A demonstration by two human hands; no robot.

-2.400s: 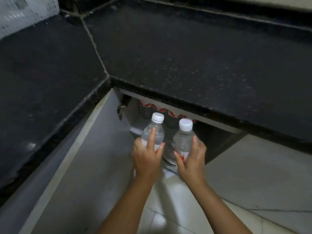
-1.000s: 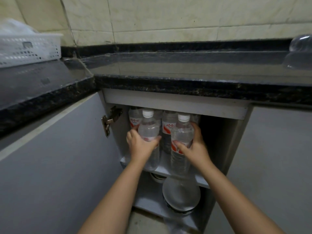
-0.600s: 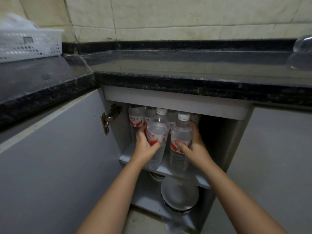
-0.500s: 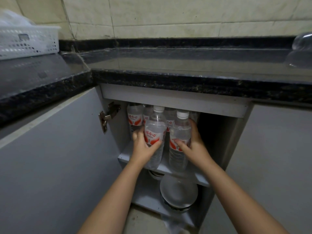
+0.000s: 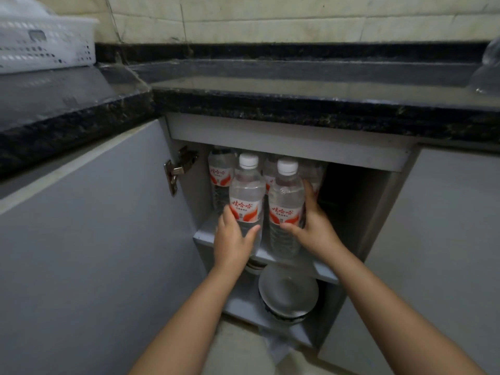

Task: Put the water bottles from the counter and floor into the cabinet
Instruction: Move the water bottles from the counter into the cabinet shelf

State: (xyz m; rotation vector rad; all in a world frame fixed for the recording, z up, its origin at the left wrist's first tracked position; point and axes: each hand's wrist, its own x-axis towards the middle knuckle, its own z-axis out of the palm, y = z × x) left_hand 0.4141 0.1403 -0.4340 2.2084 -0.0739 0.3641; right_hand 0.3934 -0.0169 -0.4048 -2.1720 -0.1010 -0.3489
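Observation:
Two clear water bottles with white caps and red labels stand side by side at the front of the cabinet's upper shelf (image 5: 205, 235). My left hand (image 5: 233, 239) grips the left bottle (image 5: 246, 196) low on its body. My right hand (image 5: 315, 226) grips the right bottle (image 5: 286, 198) from its right side. Behind them, several more bottles (image 5: 219, 174) stand in the back of the shelf, partly hidden.
The open cabinet door (image 5: 89, 253) stands at the left, its hinge (image 5: 177, 169) by the opening. A stack of white plates (image 5: 288, 293) sits on the lower shelf. A black stone counter (image 5: 297, 104) runs above, with a white basket (image 5: 46, 44) at far left and a clear object (image 5: 487, 69) at far right.
Both hands have brought the two bottles up from near the floor onto the upper shelf. The left bottle went from tilted to upright with its label turned to the front.

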